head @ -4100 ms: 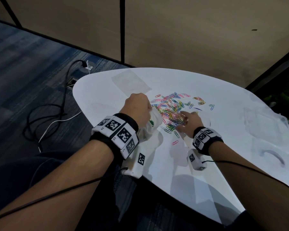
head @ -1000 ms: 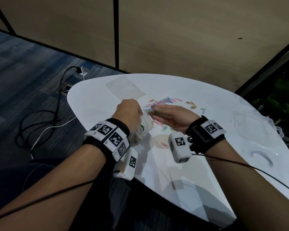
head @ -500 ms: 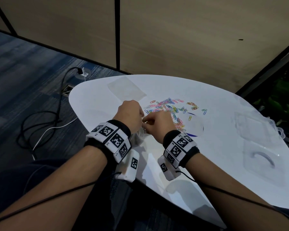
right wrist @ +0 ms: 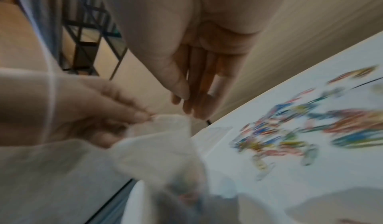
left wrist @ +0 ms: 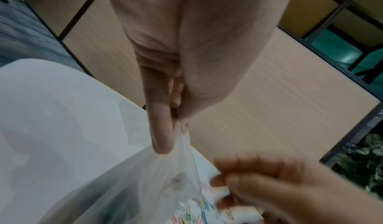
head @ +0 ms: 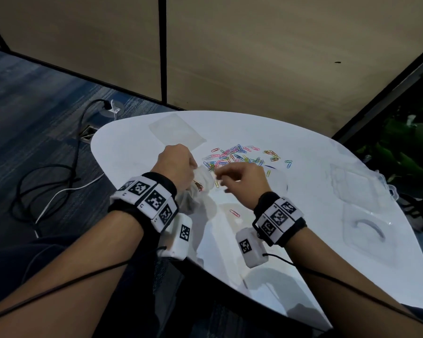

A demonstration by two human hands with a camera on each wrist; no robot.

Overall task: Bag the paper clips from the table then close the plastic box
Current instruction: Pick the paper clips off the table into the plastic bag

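A heap of coloured paper clips (head: 239, 156) lies on the white table (head: 291, 252) just beyond my hands. My left hand (head: 193, 170) pinches the rim of a clear plastic bag (head: 200, 189) between thumb and finger (left wrist: 161, 129). The bag (left wrist: 145, 186) hangs down with some clips inside. Just right of the bag's mouth, my right hand (head: 221, 178) hovers with straight fingers (right wrist: 192, 96) and holds nothing. One pink clip (head: 234, 212) lies alone near my right wrist. The clear plastic box (head: 357, 189) lies open at the right, its lid (head: 366, 230) flat beside it.
A second clear bag (head: 176, 132) lies flat at the table's far left. Cables (head: 47, 191) trail over the carpet left of the table. A beige partition wall (head: 254, 57) stands behind, and green plants (head: 405, 147) are at the far right.
My right hand brought clips from the heap to the bag's mouth and has now drawn back a little to the right with fingers spread. The left hand stays on the bag.
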